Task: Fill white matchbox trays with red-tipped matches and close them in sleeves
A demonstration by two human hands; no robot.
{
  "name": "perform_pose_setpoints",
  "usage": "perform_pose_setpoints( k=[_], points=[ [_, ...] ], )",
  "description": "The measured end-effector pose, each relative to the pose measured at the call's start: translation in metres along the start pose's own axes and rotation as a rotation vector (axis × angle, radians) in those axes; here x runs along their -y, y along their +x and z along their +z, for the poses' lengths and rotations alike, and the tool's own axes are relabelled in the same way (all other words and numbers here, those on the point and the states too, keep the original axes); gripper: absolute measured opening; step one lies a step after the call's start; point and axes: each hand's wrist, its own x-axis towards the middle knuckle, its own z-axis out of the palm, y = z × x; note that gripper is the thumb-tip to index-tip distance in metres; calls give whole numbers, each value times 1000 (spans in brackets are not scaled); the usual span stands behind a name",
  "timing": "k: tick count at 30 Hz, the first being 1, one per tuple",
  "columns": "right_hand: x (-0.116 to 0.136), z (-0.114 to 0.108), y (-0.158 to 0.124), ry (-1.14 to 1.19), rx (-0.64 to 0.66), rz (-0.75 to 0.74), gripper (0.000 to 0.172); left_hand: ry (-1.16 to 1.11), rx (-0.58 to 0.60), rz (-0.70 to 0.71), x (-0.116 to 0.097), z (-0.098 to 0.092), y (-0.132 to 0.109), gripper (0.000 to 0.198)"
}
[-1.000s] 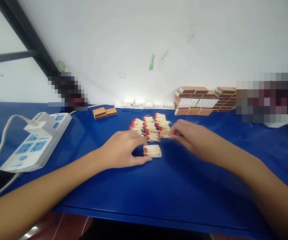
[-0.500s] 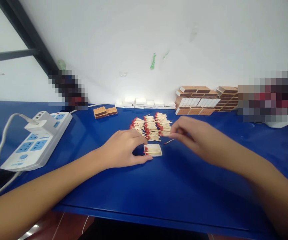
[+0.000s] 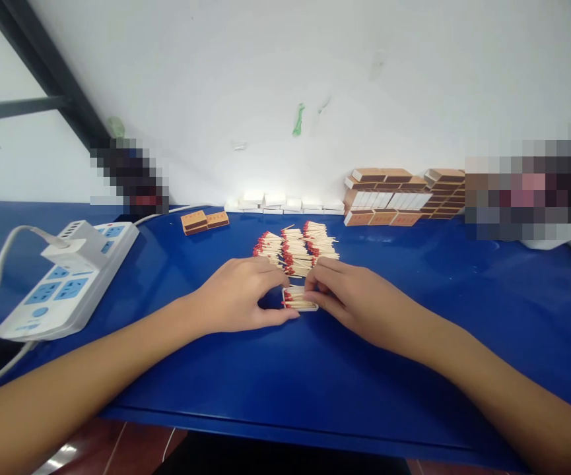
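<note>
A small white matchbox tray [image 3: 309, 308] lies on the blue table with red-headed matches [image 3: 292, 302] in it. My left hand [image 3: 238, 295] grips the tray's left end between thumb and fingers. My right hand [image 3: 359, 297] is pinched over the tray's right end, its fingertips closed on matches that they largely cover. Just behind both hands spreads a heap of loose matches [image 3: 294, 249], in three rough columns with the red heads to the left.
White trays [image 3: 275, 200] line the wall. Brown matchboxes [image 3: 384, 218] are stacked at the back right, and a few more matchboxes [image 3: 204, 222] sit back left. A white power strip [image 3: 87, 290] with a plugged-in cable lies left on the blue table [image 3: 275, 382].
My right hand has come left and down from the match heap to the tray. My left hand keeps hold of the tray. The view has shifted slightly.
</note>
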Motion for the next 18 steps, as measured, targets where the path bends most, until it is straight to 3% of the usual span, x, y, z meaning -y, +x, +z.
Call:
perform_pose_setpoints(
  k=[11,18],
  points=[
    [3,-2,0,130,-39,-37,10,-10,1,12,0,1,-1,35],
    [11,2,-2,225,5,-68,9,-53,-25,107,-1,1,-1,33]
  ],
)
